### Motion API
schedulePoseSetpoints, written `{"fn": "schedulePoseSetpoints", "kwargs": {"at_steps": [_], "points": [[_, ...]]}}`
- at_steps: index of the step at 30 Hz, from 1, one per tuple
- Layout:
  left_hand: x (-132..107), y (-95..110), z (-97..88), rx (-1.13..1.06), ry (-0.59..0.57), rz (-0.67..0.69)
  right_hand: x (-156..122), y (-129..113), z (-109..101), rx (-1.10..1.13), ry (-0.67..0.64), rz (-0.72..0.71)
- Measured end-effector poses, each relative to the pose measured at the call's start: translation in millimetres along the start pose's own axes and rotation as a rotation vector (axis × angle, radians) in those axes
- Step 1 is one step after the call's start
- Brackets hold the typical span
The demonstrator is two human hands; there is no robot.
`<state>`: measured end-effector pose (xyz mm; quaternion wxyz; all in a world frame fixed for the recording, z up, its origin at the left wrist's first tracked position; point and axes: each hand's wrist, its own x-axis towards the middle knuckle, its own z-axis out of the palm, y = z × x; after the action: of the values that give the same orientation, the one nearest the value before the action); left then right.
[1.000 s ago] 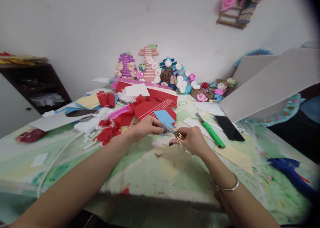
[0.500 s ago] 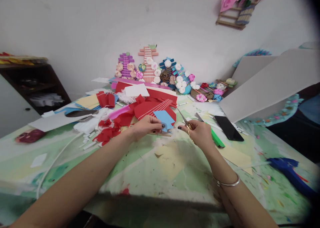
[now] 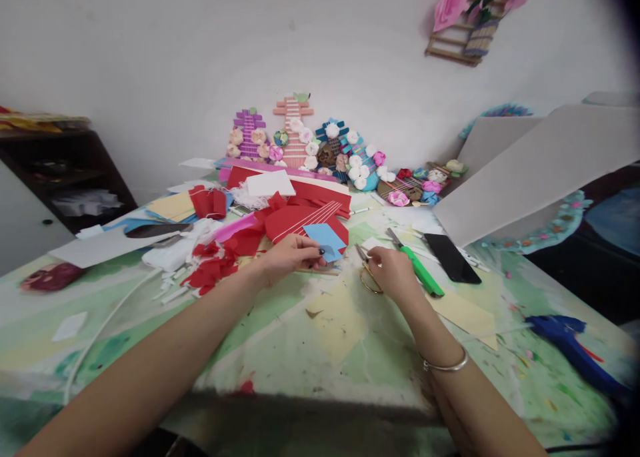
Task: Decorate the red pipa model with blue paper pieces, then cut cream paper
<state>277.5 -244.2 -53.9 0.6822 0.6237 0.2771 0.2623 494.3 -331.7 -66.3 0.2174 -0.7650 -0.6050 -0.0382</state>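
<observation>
My left hand (image 3: 289, 255) pinches a small piece of light blue paper (image 3: 324, 239) just above the paint-stained table (image 3: 310, 337). Right of it, my right hand (image 3: 393, 271) rests on the table with its fingers curled over small gold-handled scissors (image 3: 367, 270), which lie low against the tabletop. A silver bangle (image 3: 445, 363) circles my right wrist. A heap of red paper scraps (image 3: 250, 233) lies just behind my left hand.
A green-handled craft knife (image 3: 417, 267) and a black phone (image 3: 450, 257) lie right of my right hand. A blue glue gun (image 3: 570, 340) sits at the far right. Paper flower crafts (image 3: 320, 147) line the wall. Grey boards (image 3: 530, 170) lean at right; a dark shelf (image 3: 65, 170) stands left.
My right hand has drawn the scissors away from the blue paper, swung right and come down onto the table. My left hand has kept the blue piece, hardly moving.
</observation>
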Motion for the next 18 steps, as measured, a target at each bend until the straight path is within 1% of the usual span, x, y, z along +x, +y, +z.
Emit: {"fn": "schedulePoseSetpoints", "kwargs": {"at_steps": [3, 5, 7, 9, 12, 14, 15, 16, 17, 18], "points": [[1.5, -2.7, 0.2, 0.000, -0.052, 0.021, -5.9, -11.2, 1.5, 0.298, 0.174, -0.315], [2.5, -5.5, 1.5, 0.003, -0.078, 0.030, -11.4, -21.0, 4.3, 0.393, 0.226, -0.528], [2.7, -8.3, 4.3, 0.007, -0.094, 0.029, -16.0, -29.7, 8.3, 0.406, 0.251, -0.672], [1.8, -10.3, 8.3, 0.031, -0.101, 0.034, -18.4, -35.3, 12.0, 0.431, 0.290, -0.749], [-0.8, -10.0, 14.0, 0.093, -0.122, 0.041, -18.2, -37.2, 12.8, 0.511, 0.342, -0.787], [-1.7, -7.2, 14.3, 0.151, -0.128, 0.029, -17.0, -35.0, 9.5, 0.550, 0.343, -0.741], [-1.5, -5.2, 12.3, 0.203, -0.095, 0.027, -16.2, -33.2, 7.3, 0.565, 0.336, -0.683], [-0.8, -3.0, 8.7, 0.286, -0.020, 0.043, -15.3, -30.9, 5.3, 0.584, 0.323, -0.610], [0.3, -0.8, 3.2, 0.405, 0.100, 0.079, -14.1, -28.1, 3.8, 0.616, 0.304, -0.526], [1.7, 1.2, -4.0, 0.553, 0.257, 0.126, -12.5, -25.1, 2.9, 0.665, 0.286, -0.436]]}}
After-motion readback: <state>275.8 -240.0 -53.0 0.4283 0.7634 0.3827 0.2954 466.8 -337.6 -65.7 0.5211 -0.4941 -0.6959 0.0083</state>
